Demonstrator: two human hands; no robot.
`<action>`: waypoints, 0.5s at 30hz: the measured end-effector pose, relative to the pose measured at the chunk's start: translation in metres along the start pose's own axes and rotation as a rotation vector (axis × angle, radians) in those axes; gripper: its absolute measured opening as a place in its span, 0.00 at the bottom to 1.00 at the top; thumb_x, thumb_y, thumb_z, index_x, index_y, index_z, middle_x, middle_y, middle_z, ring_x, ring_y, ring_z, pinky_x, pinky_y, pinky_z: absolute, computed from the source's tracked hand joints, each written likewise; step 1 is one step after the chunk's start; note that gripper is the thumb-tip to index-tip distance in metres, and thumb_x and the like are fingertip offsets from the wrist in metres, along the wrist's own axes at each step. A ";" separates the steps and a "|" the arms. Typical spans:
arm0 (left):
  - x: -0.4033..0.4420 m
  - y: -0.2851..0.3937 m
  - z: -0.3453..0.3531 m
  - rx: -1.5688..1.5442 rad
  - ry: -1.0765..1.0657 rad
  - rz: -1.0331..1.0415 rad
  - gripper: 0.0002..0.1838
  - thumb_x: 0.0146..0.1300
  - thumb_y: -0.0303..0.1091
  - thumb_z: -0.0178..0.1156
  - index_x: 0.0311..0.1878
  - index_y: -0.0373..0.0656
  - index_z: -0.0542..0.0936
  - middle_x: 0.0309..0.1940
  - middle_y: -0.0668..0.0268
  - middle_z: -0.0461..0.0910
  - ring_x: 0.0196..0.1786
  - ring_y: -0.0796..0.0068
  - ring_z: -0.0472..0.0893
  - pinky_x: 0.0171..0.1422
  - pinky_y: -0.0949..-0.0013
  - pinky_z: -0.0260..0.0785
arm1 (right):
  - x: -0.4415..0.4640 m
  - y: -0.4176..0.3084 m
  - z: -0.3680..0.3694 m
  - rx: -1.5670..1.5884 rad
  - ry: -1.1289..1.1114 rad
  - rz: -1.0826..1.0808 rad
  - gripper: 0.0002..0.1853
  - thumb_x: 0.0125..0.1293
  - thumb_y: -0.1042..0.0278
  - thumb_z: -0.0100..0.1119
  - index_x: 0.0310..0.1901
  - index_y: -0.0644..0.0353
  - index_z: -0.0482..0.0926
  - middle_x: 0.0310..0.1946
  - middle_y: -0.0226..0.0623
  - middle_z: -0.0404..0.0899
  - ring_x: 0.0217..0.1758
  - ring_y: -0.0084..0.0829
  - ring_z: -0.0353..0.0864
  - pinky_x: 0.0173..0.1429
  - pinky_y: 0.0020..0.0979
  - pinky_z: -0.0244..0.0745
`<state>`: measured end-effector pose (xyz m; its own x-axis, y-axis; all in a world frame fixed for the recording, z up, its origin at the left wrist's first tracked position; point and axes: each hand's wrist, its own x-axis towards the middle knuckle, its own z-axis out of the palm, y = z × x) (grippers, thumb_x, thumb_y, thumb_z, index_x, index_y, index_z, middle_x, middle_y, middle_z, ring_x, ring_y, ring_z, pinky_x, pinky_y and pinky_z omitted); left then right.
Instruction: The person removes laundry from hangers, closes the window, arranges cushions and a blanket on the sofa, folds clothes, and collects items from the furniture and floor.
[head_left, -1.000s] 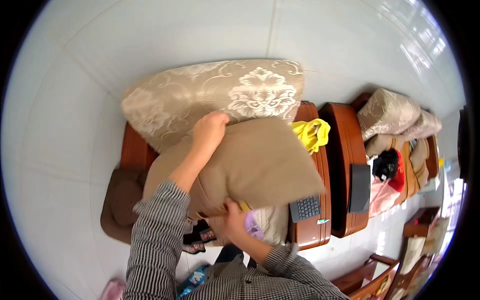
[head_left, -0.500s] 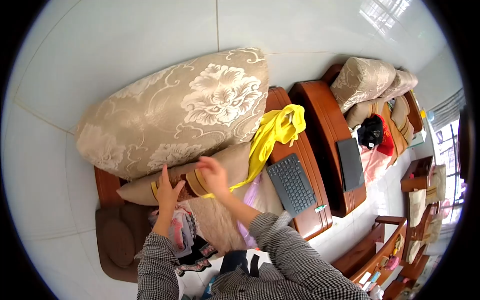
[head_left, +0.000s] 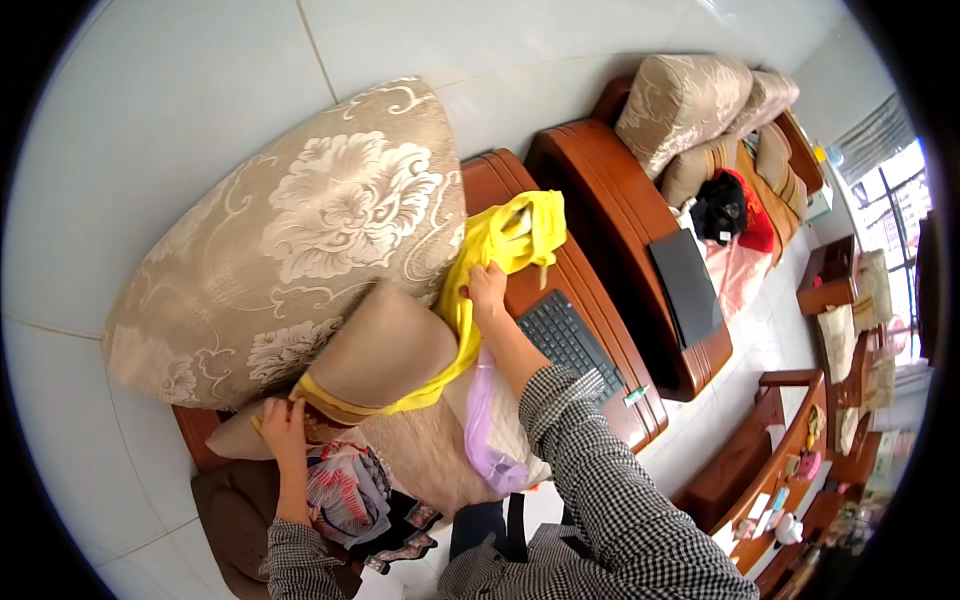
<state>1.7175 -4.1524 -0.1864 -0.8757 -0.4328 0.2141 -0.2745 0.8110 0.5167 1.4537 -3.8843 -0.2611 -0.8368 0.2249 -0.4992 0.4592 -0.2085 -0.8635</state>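
My left hand (head_left: 283, 425) pinches the lower left part of a beige cushion (head_left: 380, 345) with a tan and brown band. The cushion's upper part now stands tilted up against a large flower-patterned back cushion (head_left: 350, 205). My right hand (head_left: 487, 288) is closed on a yellow cloth (head_left: 515, 235), which drapes over the wooden armrest (head_left: 590, 290) and runs down along the beige cushion's right edge. Below the right hand lies a strip of lilac cloth (head_left: 482, 425) on the seat. A heap of patterned clothes (head_left: 350, 490) sits just under my left hand.
A black keyboard (head_left: 565, 340) rests on the armrest beside my right forearm. On the neighbouring wooden armrest lies a dark flat laptop-like object (head_left: 685, 287). Black and red clothes (head_left: 755, 215) are on the sofa beyond. A brown cushion (head_left: 235, 510) lies at lower left.
My right hand has moved up and right from the beige cushion to the yellow cloth. My left hand has shifted down and left, and the beige cushion has tilted up. The view has shifted slightly.
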 end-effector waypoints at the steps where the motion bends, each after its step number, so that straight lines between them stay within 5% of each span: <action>1: 0.001 0.000 -0.008 -0.016 0.045 0.001 0.13 0.53 0.28 0.59 0.25 0.31 0.66 0.22 0.59 0.62 0.25 0.62 0.65 0.31 0.68 0.59 | -0.018 -0.024 0.000 0.116 -0.097 -0.039 0.05 0.56 0.73 0.44 0.33 0.59 0.71 0.25 0.30 0.71 0.23 0.23 0.69 0.22 0.25 0.67; 4: 0.005 -0.004 -0.025 -0.026 0.066 -0.076 0.12 0.53 0.27 0.59 0.25 0.32 0.65 0.22 0.58 0.61 0.25 0.62 0.64 0.31 0.69 0.59 | -0.071 -0.113 -0.001 0.276 -0.287 -0.189 0.10 0.56 0.72 0.44 0.39 0.61 0.71 0.29 0.31 0.73 0.27 0.22 0.71 0.25 0.22 0.66; 6: 0.009 -0.010 -0.036 -0.029 0.014 -0.132 0.13 0.55 0.29 0.58 0.25 0.31 0.66 0.22 0.59 0.63 0.25 0.63 0.65 0.32 0.69 0.58 | -0.103 -0.179 -0.008 0.433 -0.353 -0.294 0.11 0.56 0.74 0.43 0.40 0.63 0.70 0.31 0.33 0.74 0.33 0.25 0.74 0.37 0.26 0.71; 9: 0.016 -0.010 -0.033 -0.035 0.024 -0.027 0.14 0.59 0.32 0.55 0.25 0.31 0.66 0.20 0.59 0.62 0.25 0.65 0.63 0.30 0.66 0.56 | -0.170 -0.274 -0.048 0.754 -0.425 -0.612 0.05 0.52 0.77 0.46 0.32 0.61 0.70 0.27 0.29 0.70 0.30 0.22 0.70 0.38 0.25 0.69; 10: 0.020 -0.012 -0.025 -0.005 0.045 0.004 0.15 0.59 0.33 0.55 0.25 0.31 0.66 0.21 0.58 0.63 0.26 0.63 0.64 0.31 0.65 0.56 | -0.177 -0.287 -0.072 0.712 -0.248 -0.819 0.04 0.55 0.74 0.45 0.33 0.60 0.69 0.27 0.28 0.70 0.29 0.22 0.69 0.39 0.26 0.69; 12: 0.025 -0.015 0.000 0.048 0.068 0.069 0.15 0.59 0.35 0.55 0.26 0.31 0.67 0.23 0.56 0.66 0.27 0.59 0.65 0.32 0.62 0.57 | -0.205 -0.317 -0.126 0.601 -0.349 -1.110 0.09 0.63 0.65 0.40 0.37 0.59 0.70 0.31 0.33 0.72 0.31 0.25 0.74 0.39 0.28 0.73; 15: 0.031 0.000 0.037 0.218 -0.079 -0.032 0.13 0.57 0.37 0.56 0.32 0.34 0.71 0.32 0.51 0.70 0.34 0.51 0.72 0.38 0.57 0.64 | -0.230 -0.358 -0.224 0.275 -0.841 -1.321 0.16 0.68 0.60 0.33 0.44 0.59 0.71 0.37 0.40 0.75 0.36 0.30 0.79 0.43 0.31 0.78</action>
<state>1.6755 -4.1508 -0.2104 -0.8913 -0.4344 0.1301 -0.3745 0.8669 0.3291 1.5489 -3.6487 0.1469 -0.5479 -0.1691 0.8193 -0.6800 -0.4805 -0.5539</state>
